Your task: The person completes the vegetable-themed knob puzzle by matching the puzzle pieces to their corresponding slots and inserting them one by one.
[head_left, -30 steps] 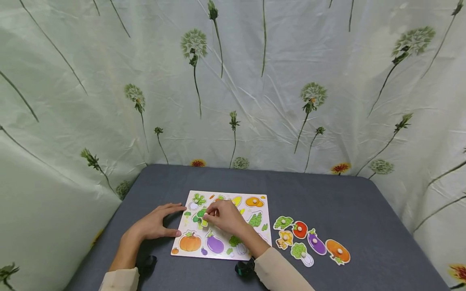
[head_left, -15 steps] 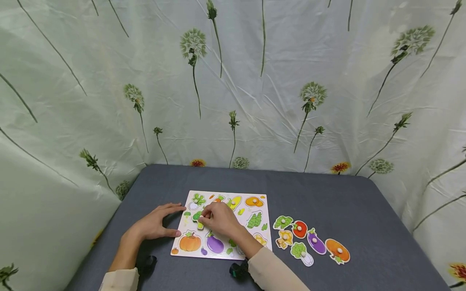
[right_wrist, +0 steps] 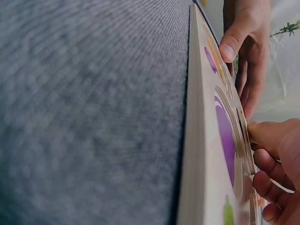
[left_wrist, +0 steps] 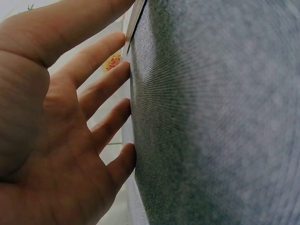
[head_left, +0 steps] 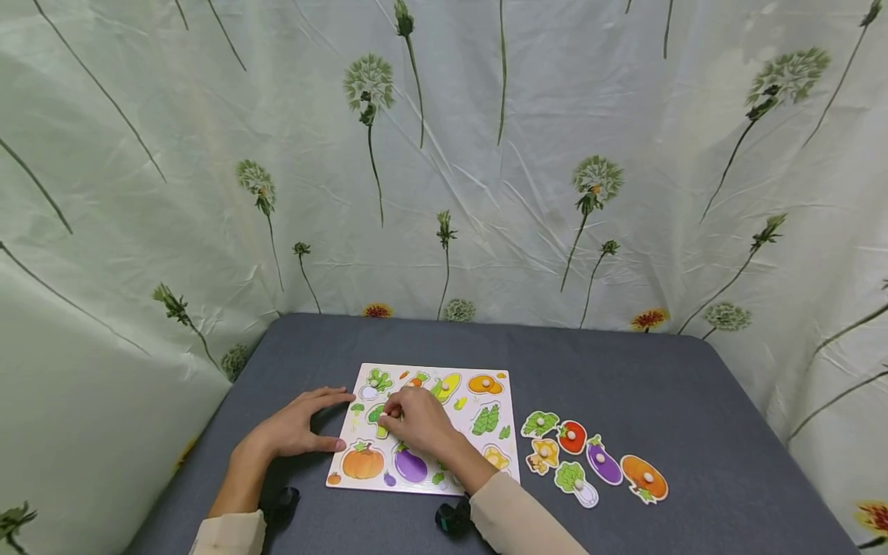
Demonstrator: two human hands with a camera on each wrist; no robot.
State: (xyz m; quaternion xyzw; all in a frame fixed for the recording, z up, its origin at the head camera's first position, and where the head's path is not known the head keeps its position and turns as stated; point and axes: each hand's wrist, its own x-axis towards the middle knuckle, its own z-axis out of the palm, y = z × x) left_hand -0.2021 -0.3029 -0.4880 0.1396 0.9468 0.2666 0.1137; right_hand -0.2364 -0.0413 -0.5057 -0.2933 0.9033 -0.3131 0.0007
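A white puzzle board [head_left: 444, 432] printed with vegetables lies on the table. My right hand [head_left: 418, 416] is over its left half and pinches the knob of a green broccoli piece [head_left: 375, 414], which lies at the broccoli outline; whether it sits fully down cannot be told. In the right wrist view the right hand [right_wrist: 281, 154] has its fingers low over the board. My left hand [head_left: 300, 425] touches the board's left edge with spread thumb and fingers. The left wrist view shows that hand [left_wrist: 70, 122] with its fingers nearly straight.
Right of the board lie loose knobbed pieces: a leafy green [head_left: 539, 425], a tomato [head_left: 572, 437], a mushroom [head_left: 542, 456], an eggplant [head_left: 603, 461], a bok choy [head_left: 576, 484] and a pumpkin [head_left: 644, 479]. Dark cloth covers the table [head_left: 694, 408]. A floral curtain [head_left: 513, 177] hangs behind.
My right hand has moved a little left and lowered the broccoli piece from a tilted position onto its outline. The left hand has stayed in place.
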